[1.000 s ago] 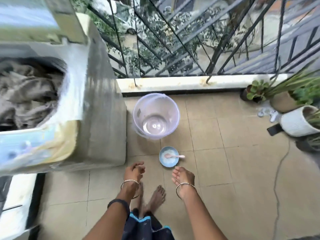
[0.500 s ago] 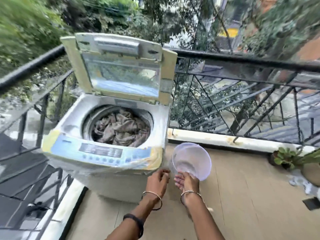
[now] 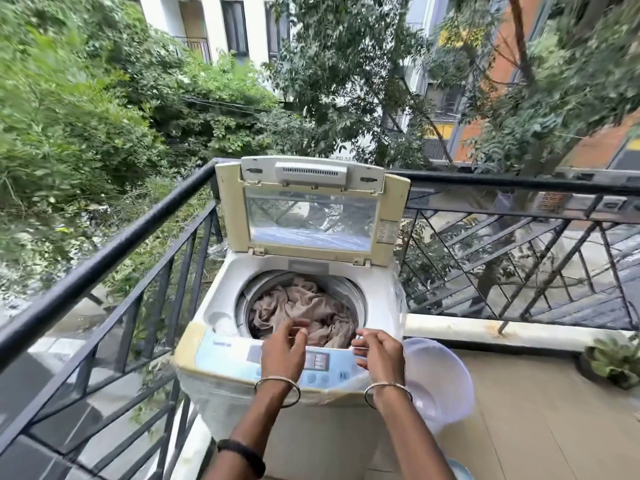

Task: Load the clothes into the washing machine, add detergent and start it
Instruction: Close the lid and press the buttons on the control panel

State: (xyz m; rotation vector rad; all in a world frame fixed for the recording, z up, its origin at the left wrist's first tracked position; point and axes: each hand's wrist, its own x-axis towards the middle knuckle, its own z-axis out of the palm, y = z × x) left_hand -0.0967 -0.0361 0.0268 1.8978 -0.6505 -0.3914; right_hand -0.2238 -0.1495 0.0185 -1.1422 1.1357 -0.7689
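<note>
Two hands hover over the front of the open washing machine (image 3: 214, 313), with the clothes (image 3: 301, 306) in the drum just beyond the fingertips.
The left hand (image 3: 284, 348) and right hand (image 3: 379, 351) hang above the control panel (image 3: 228, 358), fingers loosely curled and apart, gripping nothing visible. The lid (image 3: 311, 216) stands upright behind the drum. The machine sits in a balcony corner against the black railing (image 3: 114, 251). A translucent tub (image 3: 440, 379) stands just beside it on the right, and beyond that lie open tiled floor (image 3: 536, 427) and a potted plant (image 3: 613, 362).
</note>
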